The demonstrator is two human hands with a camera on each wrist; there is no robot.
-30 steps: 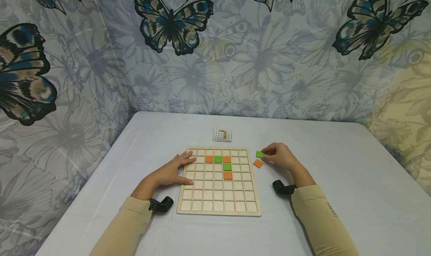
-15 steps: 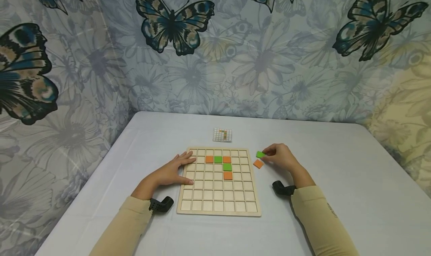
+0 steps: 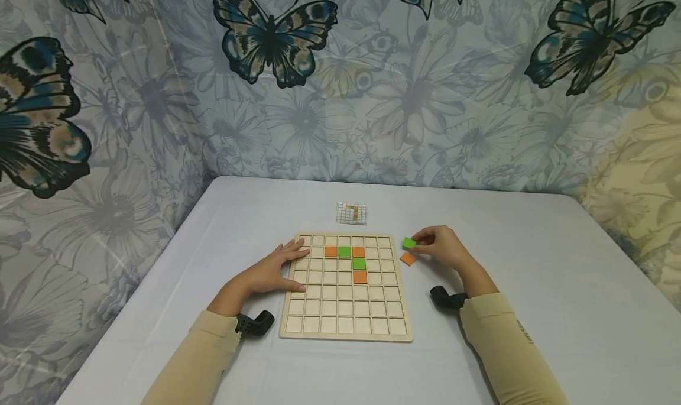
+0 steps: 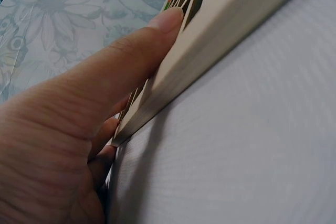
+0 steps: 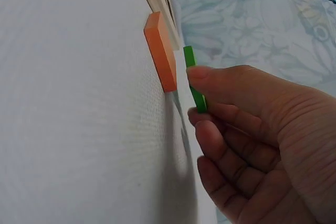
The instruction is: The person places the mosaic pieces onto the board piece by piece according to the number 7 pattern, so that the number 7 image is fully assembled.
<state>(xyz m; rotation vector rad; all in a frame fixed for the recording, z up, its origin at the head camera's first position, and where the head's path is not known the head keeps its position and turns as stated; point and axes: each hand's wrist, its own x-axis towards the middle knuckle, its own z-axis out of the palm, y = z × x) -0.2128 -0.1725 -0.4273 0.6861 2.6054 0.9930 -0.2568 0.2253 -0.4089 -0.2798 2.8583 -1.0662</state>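
My right hand pinches a green square tile between thumb and fingers, just right of the wooden grid board. In the right wrist view the green tile stands on edge in that view, thumb on its near face. Close beside it, a loose orange tile lies on the table. My left hand rests on the board's left edge, fingers spread and thumb on the frame. Three orange tiles and two green tiles sit in the board's upper cells, forming a row and a column.
Behind the board lies a small card printed with a coloured grid pattern. A white cloth covers the table. Butterfly-patterned fabric hangs behind and at the sides. Black wrist cameras are strapped on both wrists.
The green tile in my right hand has shifted slightly left and turned a little, close over the orange tile. My left hand and the board have stayed put.
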